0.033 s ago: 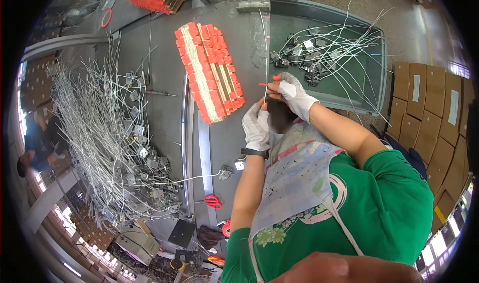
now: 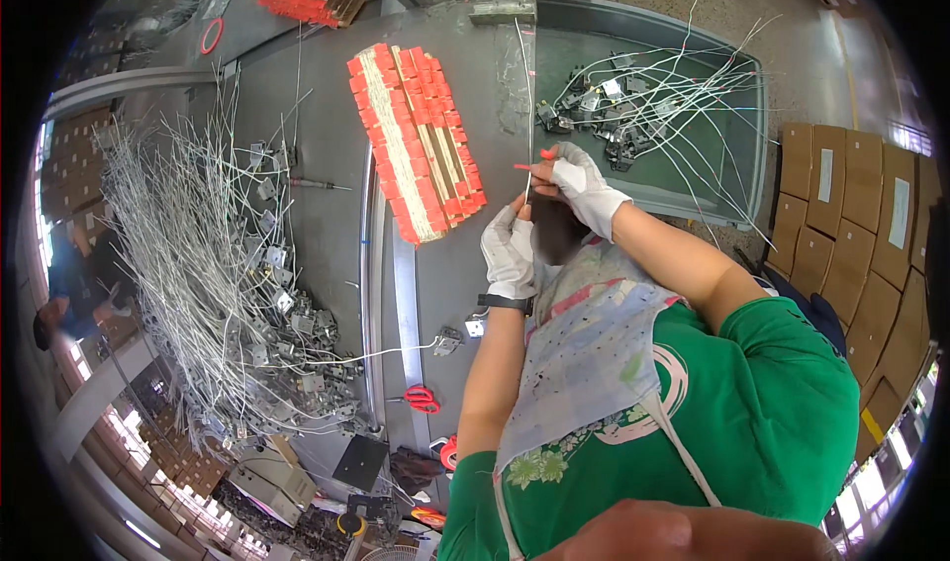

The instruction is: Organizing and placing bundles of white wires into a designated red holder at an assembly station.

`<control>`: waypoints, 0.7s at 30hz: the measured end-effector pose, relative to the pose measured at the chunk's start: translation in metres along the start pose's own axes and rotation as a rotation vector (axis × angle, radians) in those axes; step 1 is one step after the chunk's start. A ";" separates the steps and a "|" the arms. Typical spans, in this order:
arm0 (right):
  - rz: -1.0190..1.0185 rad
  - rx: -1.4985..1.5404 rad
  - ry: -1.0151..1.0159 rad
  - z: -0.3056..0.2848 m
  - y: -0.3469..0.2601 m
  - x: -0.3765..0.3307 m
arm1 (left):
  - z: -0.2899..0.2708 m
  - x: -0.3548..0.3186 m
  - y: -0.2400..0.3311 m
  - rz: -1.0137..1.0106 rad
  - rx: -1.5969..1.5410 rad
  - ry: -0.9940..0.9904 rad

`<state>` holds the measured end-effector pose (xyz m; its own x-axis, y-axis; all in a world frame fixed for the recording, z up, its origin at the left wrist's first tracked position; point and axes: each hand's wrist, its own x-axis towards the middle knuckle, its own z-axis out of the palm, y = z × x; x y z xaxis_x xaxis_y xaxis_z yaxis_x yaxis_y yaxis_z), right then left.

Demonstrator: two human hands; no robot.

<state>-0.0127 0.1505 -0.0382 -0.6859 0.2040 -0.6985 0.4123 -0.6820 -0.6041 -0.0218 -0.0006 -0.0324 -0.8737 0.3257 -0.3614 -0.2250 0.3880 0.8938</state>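
Both my hands wear white gloves that leave the fingertips bare. A thin white wire (image 2: 525, 86) runs along the table toward me, and its near end lies between my fingers. My left hand (image 2: 509, 256) pinches the wire low down. Just above it to the right, my right hand (image 2: 586, 190) is closed at the same wire with a short red tape strip (image 2: 522, 167) sticking out leftward from its fingertips. Another small red piece (image 2: 548, 153) shows on the right hand's finger. Whatever lies below the fingers is hidden by the gloves.
Left of my hands lies a block covered in red tape tabs (image 2: 396, 145). Wired metal parts fill a green bin (image 2: 683, 200) at the right. A large heap of wired parts (image 2: 198, 294) covers the left. Red scissors (image 2: 423, 400) lie near my left forearm; cartons (image 2: 841, 205) stand far right.
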 end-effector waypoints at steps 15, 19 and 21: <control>-0.324 -0.231 -0.136 0.034 -0.027 -0.077 | -0.039 -0.059 0.053 0.105 -0.262 -0.043; -0.431 -0.062 -0.282 0.047 -0.023 -0.110 | -0.065 -0.070 0.061 0.083 -0.278 -0.090; -0.519 -0.018 -0.334 0.052 -0.017 -0.120 | -0.073 -0.068 0.061 0.093 -0.285 -0.144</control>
<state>0.0312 0.1008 0.0761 -0.9492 0.2736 -0.1556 -0.0178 -0.5402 -0.8413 -0.0074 -0.0622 0.0658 -0.8308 0.4750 -0.2901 -0.2765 0.1001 0.9558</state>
